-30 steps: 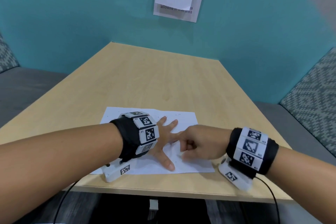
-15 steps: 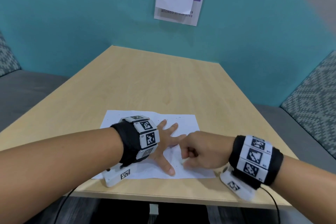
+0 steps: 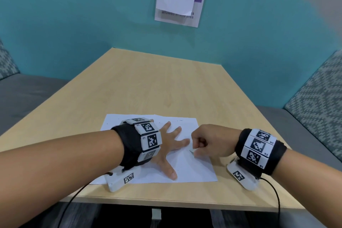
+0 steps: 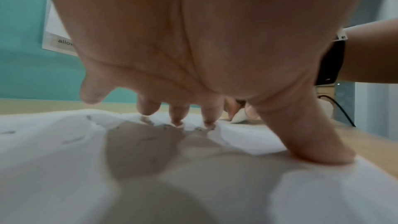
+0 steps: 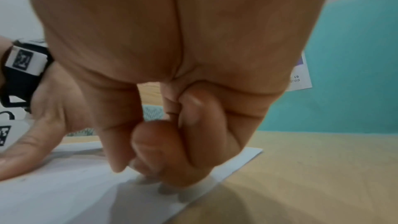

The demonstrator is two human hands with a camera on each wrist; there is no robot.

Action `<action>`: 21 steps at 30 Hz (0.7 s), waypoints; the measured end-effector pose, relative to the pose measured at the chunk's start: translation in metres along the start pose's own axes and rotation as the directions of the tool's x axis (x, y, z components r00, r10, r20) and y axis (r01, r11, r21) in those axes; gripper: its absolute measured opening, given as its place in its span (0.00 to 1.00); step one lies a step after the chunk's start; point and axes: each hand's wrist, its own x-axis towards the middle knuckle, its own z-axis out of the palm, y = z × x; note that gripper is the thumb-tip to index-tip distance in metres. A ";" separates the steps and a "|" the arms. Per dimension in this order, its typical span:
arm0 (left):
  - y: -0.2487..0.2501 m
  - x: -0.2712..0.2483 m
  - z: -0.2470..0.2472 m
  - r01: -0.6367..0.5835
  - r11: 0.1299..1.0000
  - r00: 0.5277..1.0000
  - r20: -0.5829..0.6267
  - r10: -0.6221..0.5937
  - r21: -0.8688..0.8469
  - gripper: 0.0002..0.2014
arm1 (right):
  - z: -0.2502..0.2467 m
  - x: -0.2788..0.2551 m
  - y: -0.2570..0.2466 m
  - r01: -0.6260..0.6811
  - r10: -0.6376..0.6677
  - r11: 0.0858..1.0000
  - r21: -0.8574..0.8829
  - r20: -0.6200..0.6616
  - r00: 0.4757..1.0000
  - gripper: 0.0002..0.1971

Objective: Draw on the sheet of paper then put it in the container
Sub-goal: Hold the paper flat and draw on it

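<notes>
Behind the wooden table (image 3: pixel 166 87) stands a teal wall (image 3: pixel 74 15) bearing a sign (image 3: pixel 180 1), its text half covered. Near the table's front edge lies the sheet of paper (image 3: pixel 194 170); the left hand (image 3: pixel 167 146) presses it, fingers spread. The right hand (image 3: pixel 211 141) rests curled on it, whatever it pinches hidden.

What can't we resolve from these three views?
- Drawing tool: the right hand is curled; head and right wrist views show no clear pen, fingers hide it.
- Marks on the sheet of paper: too small in head view, blurred in left wrist view.
- Paper under the left hand: covered.
- Container: in no view.
- Wall notice: text partly covered by a taped sheet.
</notes>
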 end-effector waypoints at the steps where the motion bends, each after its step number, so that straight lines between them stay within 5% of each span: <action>1: 0.002 0.002 -0.002 -0.017 1.000 1.000 -0.002 0.017 -0.006 0.58 | 0.002 0.000 0.000 0.003 -0.003 1.000 -0.001 0.000 1.000 0.07; 5: 0.009 0.006 -0.005 -0.038 0.998 0.999 0.012 0.039 -0.053 0.56 | 0.002 -0.005 -0.003 0.000 0.000 1.000 0.011 -0.007 1.000 0.05; 9: 0.013 0.001 -0.008 -0.055 0.997 0.998 0.006 0.056 -0.050 0.55 | 0.017 -0.024 -0.028 0.130 -0.139 0.989 0.069 0.137 0.981 0.05; 14: 0.014 -0.001 -0.008 -0.040 0.998 0.999 0.016 0.041 -0.057 0.55 | 0.002 -0.016 -0.014 0.057 -0.059 0.998 0.039 0.053 0.997 0.04; 18: 0.017 -0.008 -0.013 -0.100 0.991 0.995 -0.012 0.099 -0.094 0.51 | 0.017 -0.020 -0.031 0.149 -0.153 0.988 0.041 0.123 0.980 0.06; 21: 0.014 -0.001 -0.008 -0.043 0.997 0.999 0.012 0.044 -0.062 0.54 | 0.004 -0.013 -0.017 0.069 -0.071 0.997 0.025 0.049 0.996 0.07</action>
